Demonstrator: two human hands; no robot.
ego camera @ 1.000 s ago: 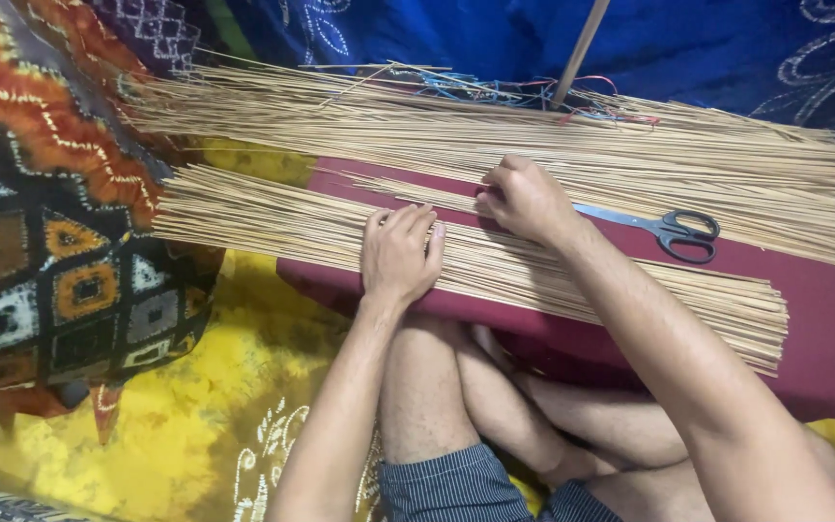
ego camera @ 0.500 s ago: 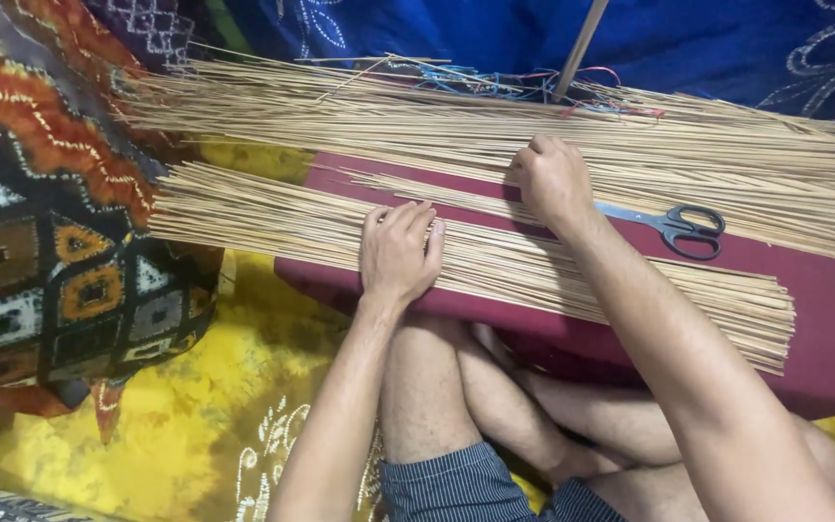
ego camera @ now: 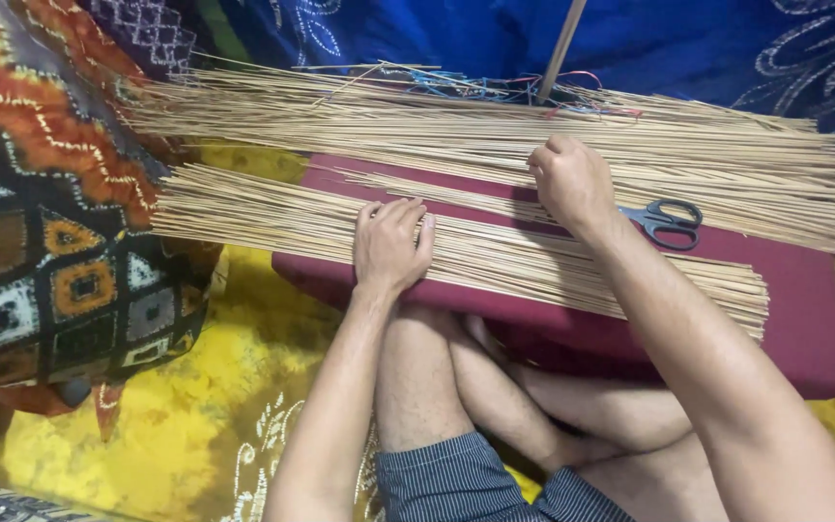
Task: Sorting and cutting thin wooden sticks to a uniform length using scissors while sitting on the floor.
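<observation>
My left hand (ego camera: 390, 242) lies flat, fingers together, pressing on a near bundle of thin pale sticks (ego camera: 273, 217) spread across a dark red cushion (ego camera: 804, 319). My right hand (ego camera: 572, 182) is curled with knuckles up at the near edge of a larger far pile of sticks (ego camera: 388, 121), fingers closed around a few of them. Black-handled scissors (ego camera: 667, 220) rest on the cushion just right of that hand.
A patterned orange, black and white cushion (ego camera: 41, 222) sits at the left. Yellow printed cloth (ego camera: 186, 425) covers the floor, blue cloth (ego camera: 688, 48) lies behind. Coloured threads (ego camera: 495, 87) and an upright wooden stick (ego camera: 562, 43) are at the far pile. My crossed legs sit under the red cushion.
My right hand has moved away from me, from the near bundle up to the far pile of sticks. My left hand has stayed flat on the near bundle.
</observation>
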